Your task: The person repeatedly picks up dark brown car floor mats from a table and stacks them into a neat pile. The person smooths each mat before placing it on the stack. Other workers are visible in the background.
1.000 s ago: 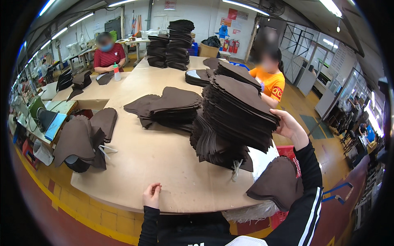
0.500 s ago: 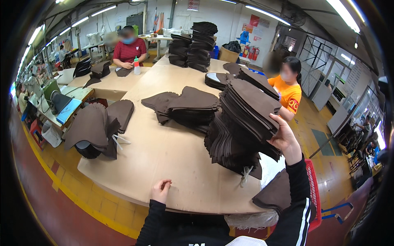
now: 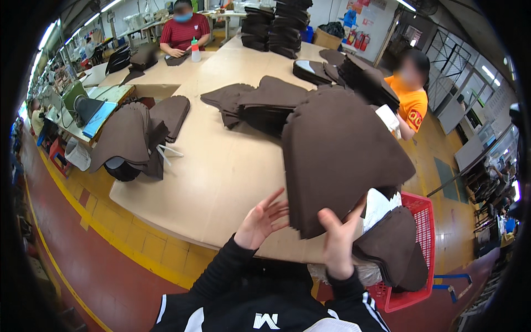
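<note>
A thick stack of dark brown cut fabric pieces [image 3: 343, 149], scalloped along its upper rim, tilts toward me over the table's near right side. My right hand [image 3: 340, 240] is at its lower edge, thumb on the front; the other fingers are partly hidden. Beside the stack's lower left edge, my left hand [image 3: 260, 221] has its fingers spread, with the tips close to the layers. Behind it lies another pile of brown pieces [image 3: 265, 105]. More brown pieces [image 3: 390, 240] rest in a red plastic basket [image 3: 423, 227] at the table's right.
The tan table [image 3: 221, 193] runs away from me. On its left edge sits a brown bundle with white ties [image 3: 130, 138]. Tall dark stacks [image 3: 287, 27] stand at the far end. A person in orange [image 3: 408, 99] is at the right; another in red [image 3: 185, 30] sits far left.
My right hand has moved down and inward, and the stack now leans nearer with its top face showing. My left hand has risen toward it, fingers spreading. The view has shifted.
</note>
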Available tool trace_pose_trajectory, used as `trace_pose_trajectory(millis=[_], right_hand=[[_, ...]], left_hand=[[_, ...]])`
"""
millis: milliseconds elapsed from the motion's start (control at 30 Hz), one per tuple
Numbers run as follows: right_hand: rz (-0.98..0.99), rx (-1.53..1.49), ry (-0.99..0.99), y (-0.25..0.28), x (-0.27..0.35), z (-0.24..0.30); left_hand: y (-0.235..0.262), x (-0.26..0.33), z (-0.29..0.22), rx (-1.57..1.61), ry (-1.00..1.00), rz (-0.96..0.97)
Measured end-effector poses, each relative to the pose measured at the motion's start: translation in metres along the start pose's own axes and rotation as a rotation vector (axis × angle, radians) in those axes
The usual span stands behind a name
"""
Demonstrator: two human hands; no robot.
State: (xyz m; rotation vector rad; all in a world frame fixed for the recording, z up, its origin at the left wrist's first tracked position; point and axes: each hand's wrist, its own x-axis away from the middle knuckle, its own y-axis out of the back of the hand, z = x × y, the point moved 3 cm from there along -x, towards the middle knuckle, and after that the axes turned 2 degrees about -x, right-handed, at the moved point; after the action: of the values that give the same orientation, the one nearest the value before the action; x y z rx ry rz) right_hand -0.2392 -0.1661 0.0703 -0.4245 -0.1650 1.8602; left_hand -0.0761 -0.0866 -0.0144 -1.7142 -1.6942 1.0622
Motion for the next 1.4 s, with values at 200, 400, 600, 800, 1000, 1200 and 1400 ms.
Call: trace_pose_trajectory(millis=[200, 400, 600, 800, 1000, 1200, 1400], right_hand=[[0.343, 0.290, -0.352, 0.001, 0.102, -0.068], [0.543, 0.570, -0.382, 0.060, 0.105, -0.071], [-0.008, 0.477, -0.107, 0.088, 0.002, -0.068], [0.151, 0.722, -0.165, 0.090, -0.050, -0.147], [-0.380, 0.490, 0.050, 0.131, -0.021, -0.074], [-0.575, 0.871, 0.150, 0.256, -0.039, -0.041], [-0.312, 0.941, 0.255, 0.174, -0.020, -0.029]], left_hand=[[0.043, 0.026, 0.009, -0.203, 0.089, -0.514], [0.089, 0.082, 0.005, -0.625, 0.193, -0.627], [0.092, 0.079, 0.001, -0.588, 0.203, -0.622], [0.102, 0.082, 0.004, -0.667, 0.207, -0.625], [0.098, 0.084, 0.006, -0.633, 0.179, -0.626], [0.106, 0.083, 0.002, -0.663, 0.258, -0.580], [0.100, 0.088, 0.002, -0.626, 0.189, -0.597]])
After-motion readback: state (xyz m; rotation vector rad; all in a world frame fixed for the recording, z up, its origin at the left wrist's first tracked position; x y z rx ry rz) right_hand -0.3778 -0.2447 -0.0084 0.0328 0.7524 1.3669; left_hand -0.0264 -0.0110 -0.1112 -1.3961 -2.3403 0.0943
